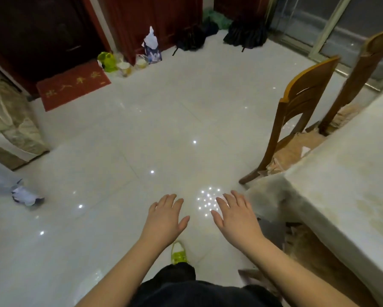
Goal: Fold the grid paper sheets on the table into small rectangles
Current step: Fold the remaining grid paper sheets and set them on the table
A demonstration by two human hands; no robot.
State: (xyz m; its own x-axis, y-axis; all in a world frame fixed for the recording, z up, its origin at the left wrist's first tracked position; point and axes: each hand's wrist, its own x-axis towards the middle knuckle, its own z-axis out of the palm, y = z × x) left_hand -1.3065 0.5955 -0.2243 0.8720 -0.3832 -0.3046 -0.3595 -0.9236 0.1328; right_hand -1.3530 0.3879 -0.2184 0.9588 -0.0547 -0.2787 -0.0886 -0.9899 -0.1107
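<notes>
- My left hand (165,218) is held out flat over the floor (119,151), fingers straight, holding nothing.
- My right hand (236,217) is flat too, fingers spread, holding nothing, just left of the surface (345,173).
- The surface is pale, and I cannot see any grid paper on the part that shows.
- Two wooden chairs (301,107) stand at the far side of the surface.
- My green shoe (179,253) is on the floor, below my left hand.
- A red mat (73,85) lies by the dark door, far from the surface.
</notes>
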